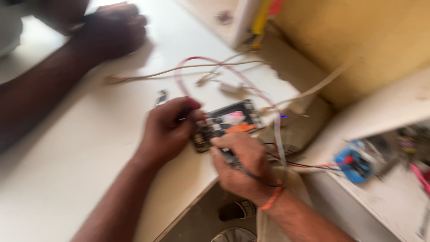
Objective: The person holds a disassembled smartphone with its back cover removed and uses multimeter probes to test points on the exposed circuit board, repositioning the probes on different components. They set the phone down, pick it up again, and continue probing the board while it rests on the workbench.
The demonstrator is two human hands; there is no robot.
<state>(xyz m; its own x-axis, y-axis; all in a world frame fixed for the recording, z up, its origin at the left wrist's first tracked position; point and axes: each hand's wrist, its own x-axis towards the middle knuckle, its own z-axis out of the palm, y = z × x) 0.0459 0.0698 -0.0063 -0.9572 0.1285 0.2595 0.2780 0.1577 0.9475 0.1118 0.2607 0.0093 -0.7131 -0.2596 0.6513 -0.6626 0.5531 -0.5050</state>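
A small dark opened device (pixel 228 123) with an orange part and a pale patch lies near the white table's front edge. My left hand (pixel 166 130) grips its left end, fingers curled around it. My right hand (pixel 242 163), with an orange band on the wrist, holds a thin dark probe (pixel 233 159) whose tip meets the device's lower left side. A black lead runs from the probe back under my wrist. The picture is blurred by motion.
Another person's arm and closed hand (pixel 112 31) rest on the white table (pixel 67 157) at the upper left. Pink and beige wires (pixel 215 65) loop behind the device. A blue part with red and black leads (pixel 356 163) lies on a shelf at right. Yellow wall behind.
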